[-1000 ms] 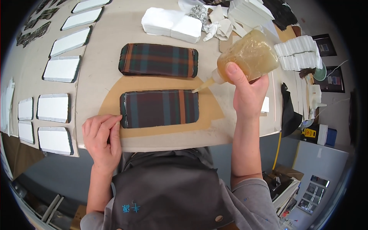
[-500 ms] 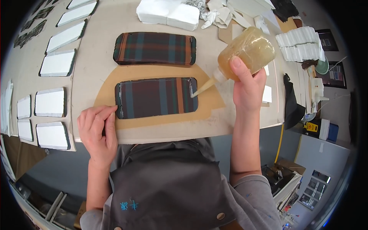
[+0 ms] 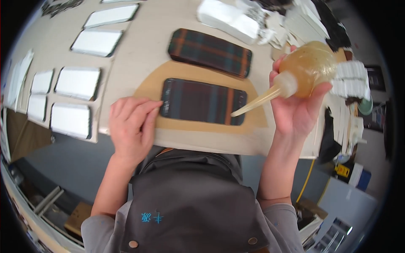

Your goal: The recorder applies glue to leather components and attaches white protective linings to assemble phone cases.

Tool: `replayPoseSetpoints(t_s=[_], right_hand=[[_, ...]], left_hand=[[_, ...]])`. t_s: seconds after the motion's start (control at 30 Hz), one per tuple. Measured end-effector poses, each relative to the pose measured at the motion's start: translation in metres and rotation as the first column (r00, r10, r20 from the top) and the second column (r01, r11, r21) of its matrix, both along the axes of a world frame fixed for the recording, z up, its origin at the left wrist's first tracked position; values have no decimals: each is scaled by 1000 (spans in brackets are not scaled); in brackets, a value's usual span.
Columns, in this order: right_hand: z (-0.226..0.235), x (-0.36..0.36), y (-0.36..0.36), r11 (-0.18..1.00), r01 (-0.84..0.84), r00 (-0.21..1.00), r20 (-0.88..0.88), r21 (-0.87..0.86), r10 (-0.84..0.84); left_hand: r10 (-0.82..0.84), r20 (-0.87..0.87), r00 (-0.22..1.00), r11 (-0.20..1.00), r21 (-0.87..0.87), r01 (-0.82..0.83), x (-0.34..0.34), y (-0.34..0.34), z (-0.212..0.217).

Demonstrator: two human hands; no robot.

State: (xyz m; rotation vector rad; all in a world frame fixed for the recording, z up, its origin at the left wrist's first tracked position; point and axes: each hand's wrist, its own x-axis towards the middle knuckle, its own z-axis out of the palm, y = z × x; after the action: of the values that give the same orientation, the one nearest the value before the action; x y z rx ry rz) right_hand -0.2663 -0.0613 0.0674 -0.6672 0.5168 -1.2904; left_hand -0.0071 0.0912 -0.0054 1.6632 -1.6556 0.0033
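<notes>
My right hand [image 3: 297, 107] is wrapped round a clear squeeze bottle [image 3: 310, 67] of amber, glue-like liquid. Its long tapered nozzle points down and left, the tip at the lower right corner of a plaid fabric panel [image 3: 196, 101]. This dark panel has rounded corners and blue, green and orange stripes; wet-looking marks show along both short ends. At its left end, my left hand [image 3: 133, 126] pinches the edge between thumb and fingertips. Under the panel lies a tan, round-edged board [image 3: 147, 86]. A second plaid panel [image 3: 211, 52] rests just beyond.
Several white panels with dark edges [image 3: 78, 82] lie in rows on the left of the table. White stacked pieces [image 3: 228, 21] and crumpled scraps [image 3: 274, 27] are at the back. More white stacks [image 3: 352, 80] and a black piece [image 3: 329, 137] stand to the right.
The view has shifted and tilted. My right hand has turned the bottle, and its nozzle tip has moved down the panel's right end to the lower corner. My left hand keeps its place.
</notes>
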Motion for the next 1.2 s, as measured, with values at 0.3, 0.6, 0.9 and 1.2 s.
replayPoseSetpoints(t_s=[0.3,0.6,0.9,1.2], right_hand=[[-2,88,33,849,-290,842,-540,-442,7],[2,67,27,877,-294,770,-638,-379,-17],[3,26,19,890,-236,736,-669,-390,-99],[6,-27,4,888,-188,683,-706,-419,-188]], left_hand=[[12,-21,1000,1000,-28,-12,2,5,-1],[-12,-44,999,999,-36,10,2,4,0],[-3,-20,1000,1000,3,3,-2,4,1],[-15,15,1000,1000,11,15,-3,-2,5]])
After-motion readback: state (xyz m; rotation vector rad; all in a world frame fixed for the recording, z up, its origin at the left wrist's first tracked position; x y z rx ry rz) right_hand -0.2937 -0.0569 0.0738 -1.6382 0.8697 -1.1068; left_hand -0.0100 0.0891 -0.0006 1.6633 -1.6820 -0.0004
